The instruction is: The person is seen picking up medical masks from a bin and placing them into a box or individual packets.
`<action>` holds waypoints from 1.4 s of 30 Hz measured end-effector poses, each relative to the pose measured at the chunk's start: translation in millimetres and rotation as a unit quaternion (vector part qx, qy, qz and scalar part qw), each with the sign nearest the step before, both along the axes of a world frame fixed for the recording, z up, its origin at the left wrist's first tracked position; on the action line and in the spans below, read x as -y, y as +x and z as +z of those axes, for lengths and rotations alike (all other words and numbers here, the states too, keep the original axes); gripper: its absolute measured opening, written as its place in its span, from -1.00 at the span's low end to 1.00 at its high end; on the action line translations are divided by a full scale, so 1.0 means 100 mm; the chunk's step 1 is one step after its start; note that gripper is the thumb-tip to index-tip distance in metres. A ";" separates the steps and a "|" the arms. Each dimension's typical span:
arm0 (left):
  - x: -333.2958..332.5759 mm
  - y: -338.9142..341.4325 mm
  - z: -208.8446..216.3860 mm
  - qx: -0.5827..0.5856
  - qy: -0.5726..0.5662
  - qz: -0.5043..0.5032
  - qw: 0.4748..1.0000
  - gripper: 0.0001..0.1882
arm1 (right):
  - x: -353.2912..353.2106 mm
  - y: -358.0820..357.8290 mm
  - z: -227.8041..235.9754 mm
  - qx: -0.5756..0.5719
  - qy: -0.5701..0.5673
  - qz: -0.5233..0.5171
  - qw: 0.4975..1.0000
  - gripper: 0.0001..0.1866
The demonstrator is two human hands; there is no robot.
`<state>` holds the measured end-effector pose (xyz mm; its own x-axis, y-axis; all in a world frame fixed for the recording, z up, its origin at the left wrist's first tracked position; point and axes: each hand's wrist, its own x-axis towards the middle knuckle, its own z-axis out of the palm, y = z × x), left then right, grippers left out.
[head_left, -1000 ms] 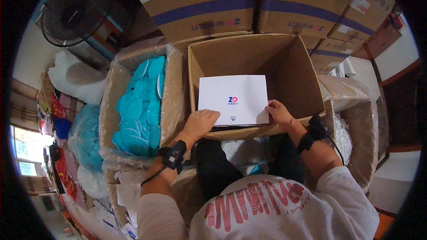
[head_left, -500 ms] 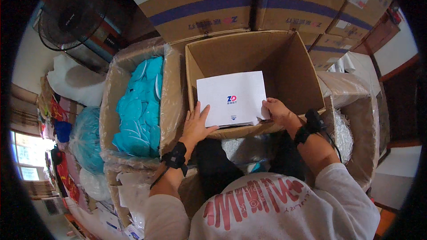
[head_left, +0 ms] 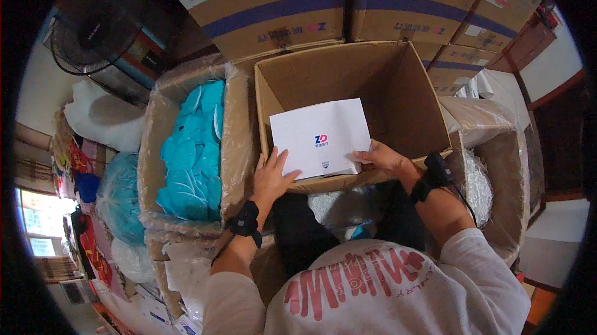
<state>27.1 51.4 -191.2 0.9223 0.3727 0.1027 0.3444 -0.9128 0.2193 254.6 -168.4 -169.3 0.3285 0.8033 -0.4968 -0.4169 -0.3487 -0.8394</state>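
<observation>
A flat white box [head_left: 318, 125] with a small red and blue logo lies tilted over the near part of an open brown carton [head_left: 298, 77]. My left hand [head_left: 271, 176] is at its lower left corner, fingers along the left edge and thumb by the near edge. On the other side, my right hand [head_left: 380, 158] grips the lower right corner, thumb on the top face and the other fingers hidden behind. The carton's front wall passes just under the white box. Black straps with small devices sit on both my wrists.
Left of the carton, a plastic-lined box [head_left: 239, 148] holds many teal cup-shaped pieces [head_left: 189, 161]. Another lined box [head_left: 504, 211] with clear plastic stands at right. Taped cartons [head_left: 280, 5] are stacked behind. A black fan [head_left: 93, 30] stands far left, above a bag of teal pieces [head_left: 121, 198].
My right hand has slid inward, its thumb now farther onto the white box's top face. The white box has turned slightly and shifted a little left. My left hand stays at its corner.
</observation>
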 end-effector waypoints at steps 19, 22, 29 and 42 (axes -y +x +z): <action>-0.76 0.77 1.04 0.224 -0.285 0.163 0.918 -0.60 | -0.24 0.33 0.41 0.093 0.107 -0.146 0.979 -0.39; -0.85 1.17 1.02 0.251 -0.292 0.205 0.900 -0.48 | -0.23 0.34 -0.31 0.502 -0.056 -0.053 0.861 -0.18; -0.69 1.43 0.16 0.195 -0.325 0.266 0.886 -0.24 | -0.63 -0.12 -0.13 0.569 -0.292 -0.008 0.769 0.11; -0.74 1.68 -0.07 0.091 -0.103 0.339 0.931 -0.39 | 0.20 0.57 -0.12 -0.091 0.027 -0.196 0.976 -0.69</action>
<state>195.0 125.1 -198.4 0.4432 0.8913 0.0956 0.7657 -0.4319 0.4767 311.9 -188.1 -181.6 0.5266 0.6598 -0.5360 -0.6527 -0.0902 -0.7523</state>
